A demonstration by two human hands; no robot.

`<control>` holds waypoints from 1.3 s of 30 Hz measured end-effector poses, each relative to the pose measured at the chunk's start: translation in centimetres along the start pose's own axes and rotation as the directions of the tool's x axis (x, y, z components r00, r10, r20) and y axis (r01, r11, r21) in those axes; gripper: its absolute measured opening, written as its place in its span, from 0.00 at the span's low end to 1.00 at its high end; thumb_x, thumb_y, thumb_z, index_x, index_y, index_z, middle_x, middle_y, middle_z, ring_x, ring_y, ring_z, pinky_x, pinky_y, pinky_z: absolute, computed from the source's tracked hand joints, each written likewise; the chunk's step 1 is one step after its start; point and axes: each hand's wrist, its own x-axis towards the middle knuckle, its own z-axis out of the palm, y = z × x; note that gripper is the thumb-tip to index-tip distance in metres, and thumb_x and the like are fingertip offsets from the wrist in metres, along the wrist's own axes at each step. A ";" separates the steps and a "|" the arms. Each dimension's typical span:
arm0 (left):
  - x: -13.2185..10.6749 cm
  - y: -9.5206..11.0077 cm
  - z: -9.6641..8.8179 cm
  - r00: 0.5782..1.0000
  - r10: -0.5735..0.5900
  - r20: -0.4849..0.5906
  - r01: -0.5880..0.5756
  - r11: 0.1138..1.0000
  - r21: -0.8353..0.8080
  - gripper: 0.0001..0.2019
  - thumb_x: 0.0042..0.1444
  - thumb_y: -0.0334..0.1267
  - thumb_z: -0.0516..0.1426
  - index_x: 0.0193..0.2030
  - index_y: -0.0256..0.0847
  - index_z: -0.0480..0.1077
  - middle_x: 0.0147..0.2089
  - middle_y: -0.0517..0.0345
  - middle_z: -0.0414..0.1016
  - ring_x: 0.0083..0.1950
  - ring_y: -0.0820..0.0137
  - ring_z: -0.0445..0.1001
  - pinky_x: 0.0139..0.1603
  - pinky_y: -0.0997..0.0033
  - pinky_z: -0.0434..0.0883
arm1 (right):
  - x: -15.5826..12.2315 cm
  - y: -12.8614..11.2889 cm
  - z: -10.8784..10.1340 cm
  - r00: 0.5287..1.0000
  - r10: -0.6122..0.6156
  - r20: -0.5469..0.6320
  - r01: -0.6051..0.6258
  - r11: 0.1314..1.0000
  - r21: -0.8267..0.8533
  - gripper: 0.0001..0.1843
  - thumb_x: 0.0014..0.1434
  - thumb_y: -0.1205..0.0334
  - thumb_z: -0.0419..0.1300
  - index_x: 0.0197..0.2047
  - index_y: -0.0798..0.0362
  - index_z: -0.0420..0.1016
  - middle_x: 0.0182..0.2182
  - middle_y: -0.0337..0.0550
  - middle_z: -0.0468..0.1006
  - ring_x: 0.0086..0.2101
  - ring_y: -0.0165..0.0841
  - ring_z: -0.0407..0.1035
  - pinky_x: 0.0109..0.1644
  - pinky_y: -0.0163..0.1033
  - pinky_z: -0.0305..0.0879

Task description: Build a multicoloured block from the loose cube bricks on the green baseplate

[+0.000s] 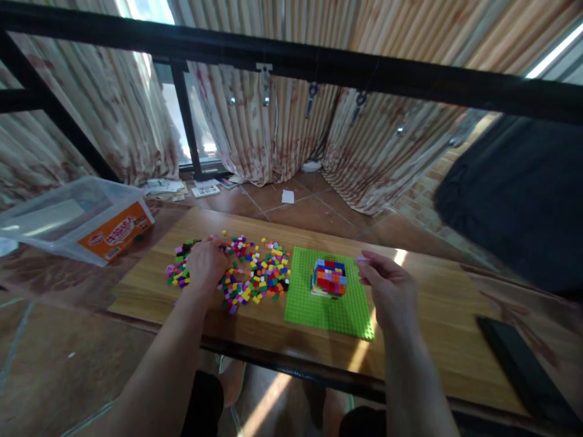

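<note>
My left hand (207,261) reaches down into a spread of small loose toy bricks (273,278) in many colours. Its fingertips are hidden behind the hand and among the bricks, so its grip does not show. A pale purple toy brick (361,259) is pinched between the thumb and fingers of my right hand (387,282), which hovers over the right edge of a green baseplate (303,309). On the baseplate stands a boxy stack of bricks (330,279), its top patterned in red, blue, orange and purple.
A clear plastic bin (68,224) with an orange label sits left of the wooden board (264,334). At the right lies a dark flat object (519,358). A black bar (291,57) crosses above, before the curtains (282,133). Papers (204,189) lie on the floor beyond.
</note>
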 end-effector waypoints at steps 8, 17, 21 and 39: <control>0.2 0.2 -0.1 0.998 -0.068 -0.009 0.068 0.998 0.018 0.17 0.60 0.36 0.48 0.45 0.37 0.77 0.45 0.42 0.78 0.47 0.54 0.75 0.47 0.60 0.69 | -0.6 1.4 -2.2 0.970 0.068 0.232 -0.044 0.993 -0.105 0.14 0.42 0.55 0.69 0.33 0.53 0.80 0.28 0.44 0.82 0.29 0.34 0.74 0.35 0.40 0.71; 0.7 1.6 -0.4 0.982 -0.154 -0.113 0.134 0.976 -0.172 0.16 0.59 0.38 0.51 0.46 0.39 0.77 0.42 0.47 0.80 0.42 0.57 0.76 0.43 0.62 0.70 | -3.2 2.1 -1.0 0.932 -0.026 0.362 0.154 0.932 -0.328 0.09 0.55 0.59 0.61 0.38 0.49 0.79 0.34 0.42 0.83 0.35 0.36 0.77 0.43 0.43 0.72; -0.7 4.7 -1.3 0.991 -0.121 -0.062 0.090 0.925 -0.368 0.16 0.60 0.37 0.51 0.46 0.38 0.77 0.37 0.51 0.80 0.38 0.63 0.76 0.41 0.66 0.70 | -3.3 2.3 -0.5 0.925 -0.079 0.373 0.225 0.903 -0.366 0.09 0.56 0.59 0.60 0.39 0.49 0.79 0.35 0.42 0.82 0.35 0.35 0.76 0.42 0.42 0.71; -5.5 9.4 0.0 0.976 0.212 0.056 -0.123 0.742 -0.659 0.11 0.58 0.32 0.52 0.37 0.39 0.77 0.35 0.55 0.81 0.38 0.67 0.77 0.42 0.69 0.72 | -3.0 2.1 -1.1 0.939 -0.129 0.319 0.271 0.848 -0.456 0.13 0.58 0.55 0.57 0.38 0.49 0.81 0.33 0.42 0.83 0.32 0.36 0.75 0.39 0.41 0.69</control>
